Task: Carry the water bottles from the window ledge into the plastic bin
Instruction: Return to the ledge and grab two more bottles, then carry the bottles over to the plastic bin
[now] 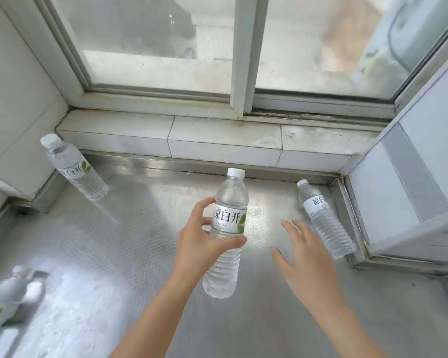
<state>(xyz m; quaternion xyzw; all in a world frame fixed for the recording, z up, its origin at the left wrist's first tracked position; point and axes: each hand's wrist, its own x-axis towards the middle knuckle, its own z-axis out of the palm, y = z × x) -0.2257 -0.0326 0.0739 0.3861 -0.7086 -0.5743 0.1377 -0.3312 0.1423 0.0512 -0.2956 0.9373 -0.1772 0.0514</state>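
Gripping a water bottle [228,228] around its label, the left hand [202,244] has fingers and thumb wrapped about the middle — the bottle is upright, white cap on top, its base over the metal ledge [130,241]; whether it touches the surface I cannot tell. Just to its right the right hand [305,257] hangs open, fingers spread wide and holding nothing, reaching toward a second bottle [323,218] that stands at the right edge of the ledge, near the grey panel [404,182]; fingertips and bottle are close but apart. A third bottle [75,169] stands at the far left by the wall corner. A fourth bottle [3,298] — blurred — shows at the near left edge. Beyond the ledge runs a white tiled step [217,140] under the sliding window [243,47].
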